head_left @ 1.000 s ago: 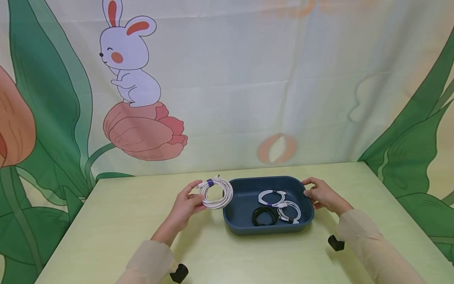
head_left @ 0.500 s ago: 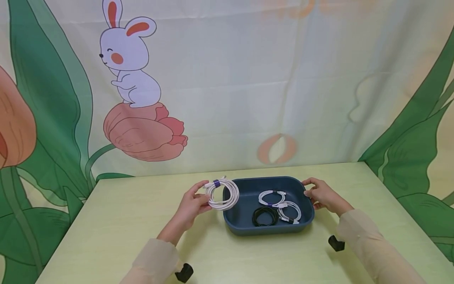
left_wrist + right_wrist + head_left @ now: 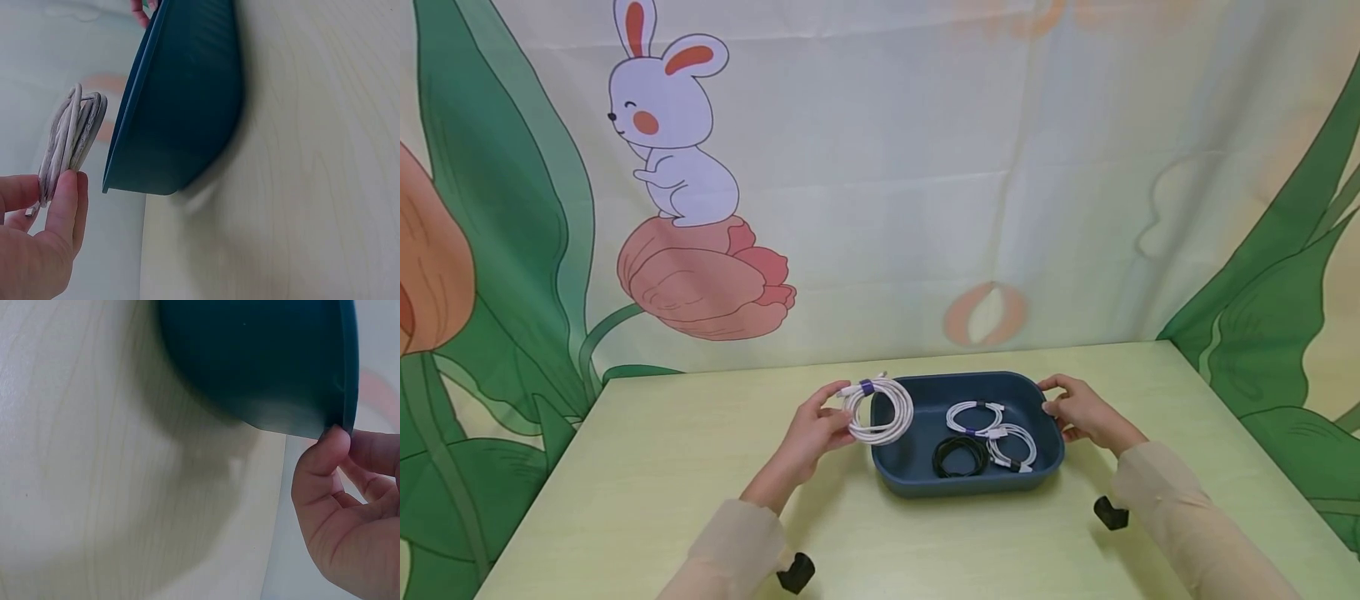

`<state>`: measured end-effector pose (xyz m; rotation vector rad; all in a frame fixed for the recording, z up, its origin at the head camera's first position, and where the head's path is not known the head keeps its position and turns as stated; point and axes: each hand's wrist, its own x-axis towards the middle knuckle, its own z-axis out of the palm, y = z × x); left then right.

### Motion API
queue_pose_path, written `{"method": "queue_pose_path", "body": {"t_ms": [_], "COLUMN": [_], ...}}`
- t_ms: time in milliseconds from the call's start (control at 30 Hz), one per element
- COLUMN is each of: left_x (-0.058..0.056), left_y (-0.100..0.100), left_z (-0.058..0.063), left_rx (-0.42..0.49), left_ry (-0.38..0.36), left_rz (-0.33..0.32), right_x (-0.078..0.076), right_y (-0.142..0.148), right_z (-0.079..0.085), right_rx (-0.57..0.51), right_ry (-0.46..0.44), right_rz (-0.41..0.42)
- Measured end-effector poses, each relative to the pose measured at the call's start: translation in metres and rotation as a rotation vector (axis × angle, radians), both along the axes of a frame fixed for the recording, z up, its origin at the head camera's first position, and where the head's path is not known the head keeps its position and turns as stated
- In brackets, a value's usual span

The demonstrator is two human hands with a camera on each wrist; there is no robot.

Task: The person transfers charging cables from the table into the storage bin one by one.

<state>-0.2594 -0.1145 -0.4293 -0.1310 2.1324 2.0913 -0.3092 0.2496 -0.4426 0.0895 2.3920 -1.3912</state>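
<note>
My left hand [image 3: 815, 429] pinches a coiled white cable [image 3: 901, 417] bound with a purple strap. The coil overlaps the left rim of a dark blue basin [image 3: 917, 487] in the head view; the left wrist view shows it held up beside the rim, clear of the table. My right hand [image 3: 1086, 411] pinches the basin's right rim between thumb and fingers, also seen in the right wrist view, where the thumb [image 3: 334, 450] presses the rim. Inside the basin lie two white coiled cables, one at the back [image 3: 951, 414] and one at the right [image 3: 1033, 450], plus a black coiled cable [image 3: 937, 461].
The basin stands on a pale wood-look table [image 3: 700, 467], toward its far edge. Behind the table hangs a printed cloth [image 3: 865, 208] with a rabbit and flowers. A small black piece shows under each wrist, at the left [image 3: 796, 573] and at the right [image 3: 1111, 513].
My left hand has moved to the right with the white cable, bringing the coil over the basin's left rim. The right hand, the basin and the cables in it have stayed in place.
</note>
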Motion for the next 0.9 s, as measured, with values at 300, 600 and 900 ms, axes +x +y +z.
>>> {"method": "queue_pose_path", "body": {"t_ms": [300,600,900], "left_x": [-0.002,-0.003,-0.004], "left_y": [0.007,0.012,0.02], "left_z": [0.0,0.0,0.003], "left_rx": [-0.005,-0.016,-0.07], "left_ry": [-0.001,-0.003,0.002], "left_rz": [-0.023,-0.029,-0.046], "right_x": [-0.001,-0.001,0.0], "right_y": [0.0,0.001,0.001], "right_z": [0.0,0.0,0.001], "right_rx": [-0.006,-0.01,-0.006], "right_ry": [0.005,0.005,0.006], "right_rz": [0.009,0.012,0.012]}}
